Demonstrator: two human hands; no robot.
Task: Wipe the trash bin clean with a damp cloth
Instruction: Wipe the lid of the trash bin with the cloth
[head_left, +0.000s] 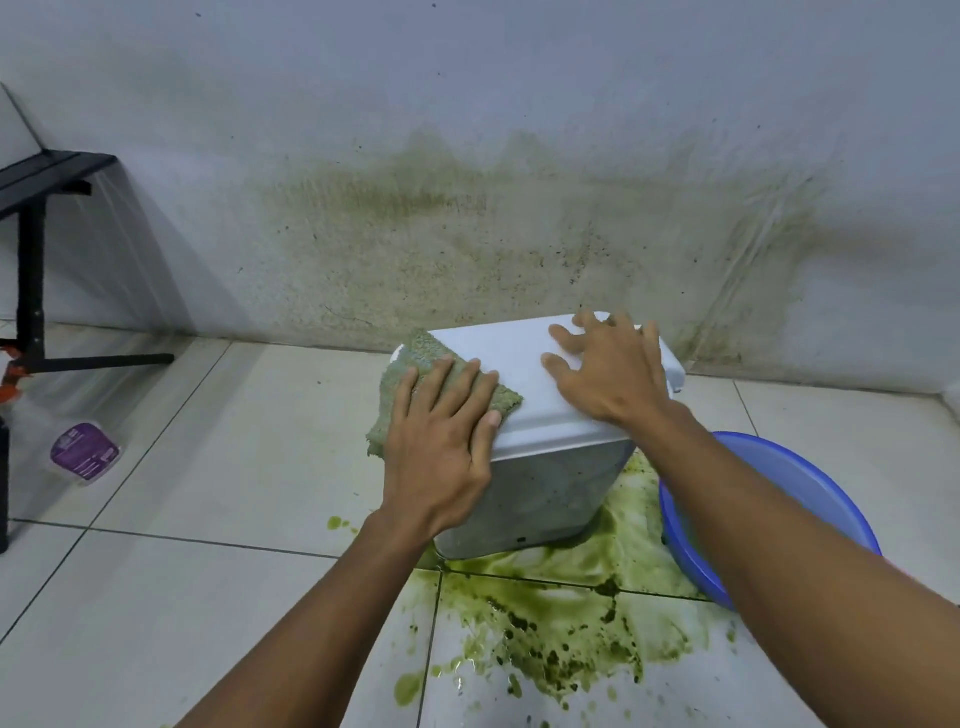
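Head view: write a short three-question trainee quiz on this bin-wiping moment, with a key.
1. True or false: the left hand presses the green cloth flat on top of the trash bin.
2. Multiple choice: what stands on the floor to the right of the bin? A) a blue basin B) a red bucket C) a broom
3. Short answer: what colour is the spill on the floor in front of the bin?

Key: 1 true; 2 A; 3 green.
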